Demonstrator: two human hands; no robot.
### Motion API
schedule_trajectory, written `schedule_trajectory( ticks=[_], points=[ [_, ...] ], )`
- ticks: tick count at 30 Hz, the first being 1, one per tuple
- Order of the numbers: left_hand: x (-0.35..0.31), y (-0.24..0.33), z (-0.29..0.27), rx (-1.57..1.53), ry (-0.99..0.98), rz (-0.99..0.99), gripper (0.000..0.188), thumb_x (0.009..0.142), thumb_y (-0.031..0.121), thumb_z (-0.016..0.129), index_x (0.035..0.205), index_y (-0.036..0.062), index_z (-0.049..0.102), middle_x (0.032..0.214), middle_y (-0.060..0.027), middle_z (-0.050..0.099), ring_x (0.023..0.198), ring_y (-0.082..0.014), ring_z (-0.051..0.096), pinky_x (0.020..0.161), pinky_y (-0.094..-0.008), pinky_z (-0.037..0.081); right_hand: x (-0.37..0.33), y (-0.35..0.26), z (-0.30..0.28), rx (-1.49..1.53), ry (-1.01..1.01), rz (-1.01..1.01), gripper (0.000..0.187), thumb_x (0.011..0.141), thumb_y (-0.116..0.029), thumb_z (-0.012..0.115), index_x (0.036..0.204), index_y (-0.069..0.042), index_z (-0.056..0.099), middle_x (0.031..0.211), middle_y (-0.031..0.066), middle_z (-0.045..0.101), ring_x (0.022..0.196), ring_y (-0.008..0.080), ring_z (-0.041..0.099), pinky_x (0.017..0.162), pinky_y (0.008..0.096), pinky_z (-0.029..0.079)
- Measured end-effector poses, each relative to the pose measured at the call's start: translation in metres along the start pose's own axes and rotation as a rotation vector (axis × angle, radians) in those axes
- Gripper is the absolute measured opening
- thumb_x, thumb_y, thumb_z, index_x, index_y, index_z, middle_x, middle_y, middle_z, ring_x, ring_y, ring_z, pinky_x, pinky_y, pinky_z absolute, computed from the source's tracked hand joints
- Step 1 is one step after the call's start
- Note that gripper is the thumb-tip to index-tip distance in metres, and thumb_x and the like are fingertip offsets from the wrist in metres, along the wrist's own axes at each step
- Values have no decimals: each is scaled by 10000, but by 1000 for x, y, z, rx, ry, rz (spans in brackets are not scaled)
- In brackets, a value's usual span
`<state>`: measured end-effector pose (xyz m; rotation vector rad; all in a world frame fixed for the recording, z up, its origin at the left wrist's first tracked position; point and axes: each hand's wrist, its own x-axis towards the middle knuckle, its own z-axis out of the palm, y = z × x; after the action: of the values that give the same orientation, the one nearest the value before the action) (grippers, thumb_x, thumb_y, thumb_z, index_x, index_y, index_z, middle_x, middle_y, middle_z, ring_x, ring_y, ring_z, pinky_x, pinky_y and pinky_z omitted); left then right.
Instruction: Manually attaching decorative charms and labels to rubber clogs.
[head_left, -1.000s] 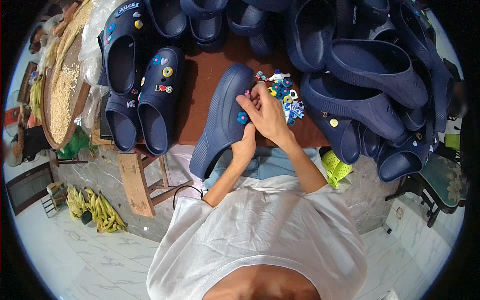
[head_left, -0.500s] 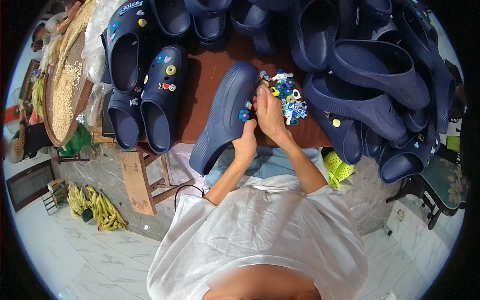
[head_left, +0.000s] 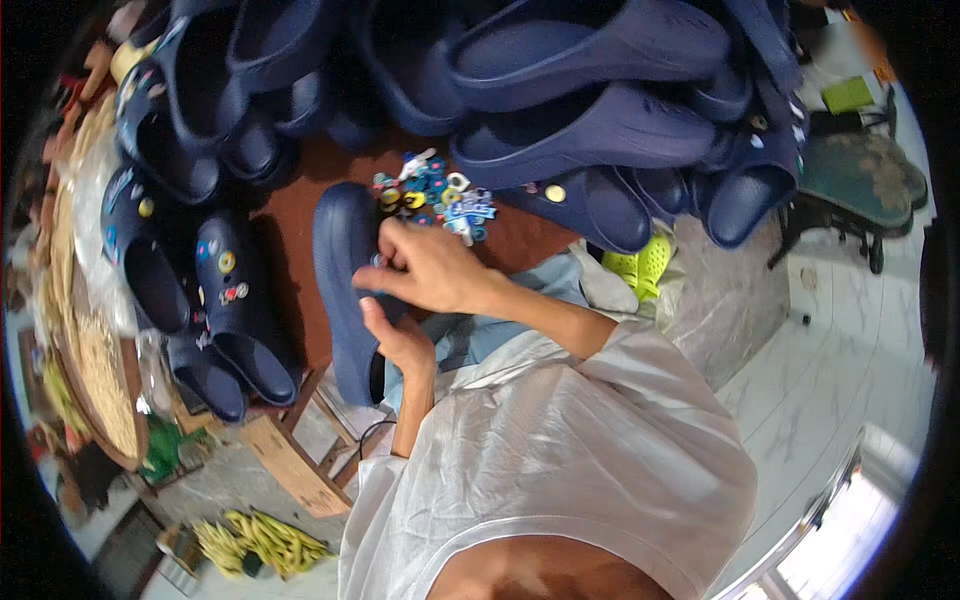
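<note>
Head view: your right hand (head_left: 432, 268), fingers curled together, pinches at the toe of a plain navy foam clog (head_left: 345, 270); your left hand (head_left: 398, 340) grips that clog from beneath. It rests on a reddish-brown tabletop (head_left: 290, 200), beside small colourful plastic charms (head_left: 435, 195). Marble floor (head_left: 840, 380) lies rightward.

No labels, signs or screens show. The one possible package is a crumpled, clear plastic bag (head_left: 100, 240), lying well to the left of the left hand (head_left: 400, 345), against the round woven tray (head_left: 95, 400); its contents cannot be made out.
</note>
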<state>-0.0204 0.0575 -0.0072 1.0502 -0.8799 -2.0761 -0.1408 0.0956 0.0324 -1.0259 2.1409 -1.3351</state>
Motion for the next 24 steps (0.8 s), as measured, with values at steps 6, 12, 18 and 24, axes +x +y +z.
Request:
schedule_trajectory(
  ticks=[6, 12, 18, 24],
  points=[
    [-1, 13, 20, 67, -61, 76, 558, 1008, 436, 421, 1344, -6, 471, 1345, -103, 511, 1239, -206, 487, 1056, -357, 371, 1, 5, 16, 107, 97, -14, 414, 927, -414, 598, 848, -35, 452, 678, 164, 595, 620, 349, 618, 573, 441, 460],
    [1, 13, 18, 61, -12, -1, 538, 987, 472, 473, 1270, 18, 527, 1268, -93, 566, 1168, -190, 530, 1035, -342, 383, 3, 14, 29, 122, 130, -28, 241, 970, -217, 465, 952, 16, 406, 723, 257, 604, 684, 469, 599, 605, 537, 462],
    [11, 5, 16, 55, 87, -78, 602, 990, 487, 459, 1320, -17, 479, 1319, -94, 526, 1209, -194, 502, 1045, -352, 376, 5, 22, 34, 211, 186, -30, 242, 937, -206, 513, 947, 18, 422, 723, 256, 606, 679, 472, 601, 608, 550, 460],
    [15, -6, 23, 232, 273, 186, 519, 956, 488, 555, 1162, 13, 593, 1087, -43, 605, 933, -138, 552, 845, -286, 452, 9, 36, 36, 332, 99, 142, 140, 948, -143, 466, 1023, -26, 476, 759, 122, 584, 606, 277, 602, 539, 377, 491]
  ],
)
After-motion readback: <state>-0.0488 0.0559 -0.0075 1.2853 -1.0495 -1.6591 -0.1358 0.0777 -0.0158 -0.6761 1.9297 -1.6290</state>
